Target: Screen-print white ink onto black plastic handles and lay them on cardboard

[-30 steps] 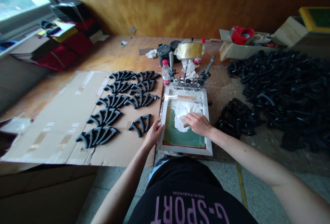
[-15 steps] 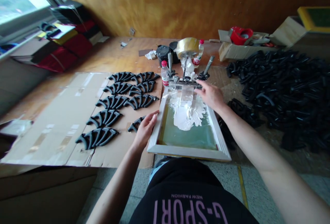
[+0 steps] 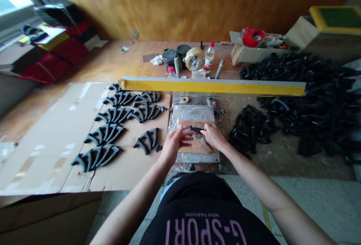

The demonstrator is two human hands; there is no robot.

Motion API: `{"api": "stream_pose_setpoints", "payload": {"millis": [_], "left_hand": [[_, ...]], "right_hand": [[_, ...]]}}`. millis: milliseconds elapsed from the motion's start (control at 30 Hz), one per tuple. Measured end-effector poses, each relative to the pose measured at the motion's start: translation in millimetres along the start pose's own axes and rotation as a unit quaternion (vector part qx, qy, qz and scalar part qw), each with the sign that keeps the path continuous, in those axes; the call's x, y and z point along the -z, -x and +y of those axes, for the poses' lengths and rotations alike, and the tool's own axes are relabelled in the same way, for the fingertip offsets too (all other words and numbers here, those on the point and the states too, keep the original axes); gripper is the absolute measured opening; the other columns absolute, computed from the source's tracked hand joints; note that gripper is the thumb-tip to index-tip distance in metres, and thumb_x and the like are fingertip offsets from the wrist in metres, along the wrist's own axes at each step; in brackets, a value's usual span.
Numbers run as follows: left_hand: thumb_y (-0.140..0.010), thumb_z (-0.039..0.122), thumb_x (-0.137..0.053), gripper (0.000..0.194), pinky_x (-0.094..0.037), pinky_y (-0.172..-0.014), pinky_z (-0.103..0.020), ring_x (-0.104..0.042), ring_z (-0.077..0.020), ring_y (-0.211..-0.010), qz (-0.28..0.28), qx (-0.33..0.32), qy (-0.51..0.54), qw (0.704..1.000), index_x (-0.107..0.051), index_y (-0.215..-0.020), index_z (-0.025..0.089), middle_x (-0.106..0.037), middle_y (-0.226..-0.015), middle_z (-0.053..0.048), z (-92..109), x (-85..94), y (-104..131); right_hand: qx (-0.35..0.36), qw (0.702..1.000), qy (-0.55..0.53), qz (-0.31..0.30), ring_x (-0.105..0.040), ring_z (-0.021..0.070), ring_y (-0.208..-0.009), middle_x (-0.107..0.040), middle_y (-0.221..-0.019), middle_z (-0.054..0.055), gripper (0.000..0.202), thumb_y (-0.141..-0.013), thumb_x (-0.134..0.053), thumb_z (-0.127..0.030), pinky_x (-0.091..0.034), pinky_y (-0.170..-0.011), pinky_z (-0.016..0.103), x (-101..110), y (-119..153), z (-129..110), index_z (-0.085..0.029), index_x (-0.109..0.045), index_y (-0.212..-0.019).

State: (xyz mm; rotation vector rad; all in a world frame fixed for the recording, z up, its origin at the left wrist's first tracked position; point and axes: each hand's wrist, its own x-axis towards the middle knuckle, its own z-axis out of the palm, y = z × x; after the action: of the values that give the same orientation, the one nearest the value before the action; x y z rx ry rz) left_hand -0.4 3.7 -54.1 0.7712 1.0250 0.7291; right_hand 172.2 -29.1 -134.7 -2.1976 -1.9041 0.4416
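The screen frame (image 3: 214,86) is tilted up, its yellow edge spanning the view behind both hands. Below it lies a metal base plate (image 3: 193,113) with a brown block (image 3: 187,148) on it. My right hand (image 3: 216,136) has its fingers closed on one end of a small black curved piece (image 3: 196,129) over the block. Just left of that piece is my left hand (image 3: 176,143), its fingers apart, holding nothing. On the cardboard at the left, black curved pieces (image 3: 98,156) lie in fanned rows, with a shorter group (image 3: 146,139) nearest my left hand.
A large heap of black pieces (image 3: 310,113) covers the right side, with a smaller pile (image 3: 248,128) nearer. Bottles (image 3: 209,57), black jars (image 3: 169,57) and a tape roll (image 3: 194,60) stand behind the frame. An open carton (image 3: 254,55) sits at the back right.
The screen frame has swung up from flat, uncovering the base plate. Both hands have left it and come together over the block, the right now gripping a black piece. The view has shifted slightly.
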Motion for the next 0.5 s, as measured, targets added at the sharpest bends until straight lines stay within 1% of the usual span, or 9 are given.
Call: {"api": "stream_pose_setpoints", "payload": {"millis": [33,100,167,200,233,267,333,433,500], "left_hand": [[-0.08,0.057,-0.064,0.057,-0.055,-0.059,-0.028,-0.071,-0.023,-0.083,-0.019,0.073,-0.005,0.997,-0.057,-0.119,0.015,-0.072,-0.104,-0.015,-20,1.1,6],[-0.082,0.055,-0.064,0.051,-0.057,-0.063,-0.031,-0.071,-0.0244,-0.089,-0.013,0.131,0.018,0.991,-0.059,-0.114,0.016,-0.072,-0.106,-0.015,-51,6.2,15],[-0.084,0.05,-0.062,0.041,-0.057,-0.064,-0.03,-0.071,-0.0228,-0.087,0.039,0.109,0.045,0.992,-0.06,-0.104,0.014,-0.072,-0.101,-0.014,-63,20.2,18],[-0.085,0.047,-0.061,0.037,-0.057,-0.062,-0.028,-0.072,-0.0219,-0.083,0.069,0.09,0.04,0.993,-0.06,-0.099,0.013,-0.072,-0.099,-0.013,-63,32.7,18],[-0.086,0.046,-0.06,0.035,-0.057,-0.059,-0.027,-0.072,-0.0209,-0.079,0.104,0.072,0.02,0.992,-0.059,-0.096,0.013,-0.072,-0.099,-0.013,-61,49.6,16],[-0.087,0.045,-0.058,0.033,-0.056,-0.056,-0.026,-0.072,-0.0199,-0.075,0.14,0.054,-0.012,0.989,-0.059,-0.095,0.013,-0.072,-0.1,-0.013,-57,70.6,12],[-0.09,0.047,-0.05,0.035,-0.054,-0.052,-0.025,-0.07,-0.0173,-0.066,0.229,0.024,-0.092,0.969,-0.058,-0.094,0.013,-0.072,-0.097,-0.012,-52,121.9,4],[-0.092,0.045,-0.044,0.033,-0.052,-0.048,-0.025,-0.066,-0.0161,-0.054,0.317,0.069,-0.199,0.925,-0.056,-0.093,0.014,-0.07,-0.076,-0.008,-57,199.5,-9],[-0.091,0.048,-0.039,0.037,-0.052,-0.047,-0.028,-0.064,-0.0192,-0.05,0.335,0.104,-0.298,0.888,-0.055,-0.088,0.014,-0.067,-0.064,-0.008,-67,235.6,-18]], "right_hand": [[0.008,1.0,-0.02,0.017,-0.062,0.0247,-0.092,-0.069,-0.09,0.013,0.017,-0.094,-0.054,-0.028,-0.046,-0.081,0.033,0,5,-11,-0.014,-0.062,-0.096],[0.092,0.992,-0.073,0.039,-0.06,0.0242,-0.097,-0.068,-0.094,0.012,0.013,-0.094,-0.055,-0.026,-0.045,-0.084,0.034,0,15,-30,-0.015,-0.062,-0.097],[0.21,0.968,-0.133,0.029,-0.059,0.0207,-0.098,-0.068,-0.098,0.008,0.009,-0.093,-0.056,-0.021,-0.045,-0.087,0.032,1,19,-33,-0.018,-0.063,-0.097],[0.247,0.957,-0.153,0.024,-0.059,0.0187,-0.098,-0.068,-0.099,0.006,0.011,-0.093,-0.055,-0.017,-0.045,-0.088,0.03,2,18,-24,-0.019,-0.065,-0.098],[0.253,0.955,-0.155,0.029,-0.059,0.0175,-0.099,-0.069,-0.1,0.004,0.017,-0.092,-0.054,-0.013,-0.044,-0.088,0.03,4,15,-8,-0.021,-0.067,-0.099],[0.23,0.962,-0.139,0.041,-0.059,0.0173,-0.099,-0.069,-0.101,0.004,0.023,-0.091,-0.051,-0.008,-0.044,-0.089,0.03,7,10,15,-0.022,-0.068,-0.099],[0.115,0.989,-0.05,0.073,-0.057,0.0199,-0.102,-0.07,-0.104,0.006,0.033,-0.087,-0.046,-0.001,-0.044,-0.09,0.032,12,1,78,-0.02,-0.071,-0.098],[-0.017,0.997,0.076,0.027,-0.053,0.0246,-0.116,-0.067,-0.119,0.011,0.033,-0.086,-0.046,-0.006,-0.042,-0.096,0.039,13,-7,176,-0.02,-0.073,-0.1],[-0.014,0.992,0.122,0.003,-0.044,0.0265,-0.129,-0.06,-0.133,0.01,0.033,-0.087,-0.045,-0.01,-0.039,-0.101,0.043,9,-7,218,-0.022,-0.073,-0.101]]}}
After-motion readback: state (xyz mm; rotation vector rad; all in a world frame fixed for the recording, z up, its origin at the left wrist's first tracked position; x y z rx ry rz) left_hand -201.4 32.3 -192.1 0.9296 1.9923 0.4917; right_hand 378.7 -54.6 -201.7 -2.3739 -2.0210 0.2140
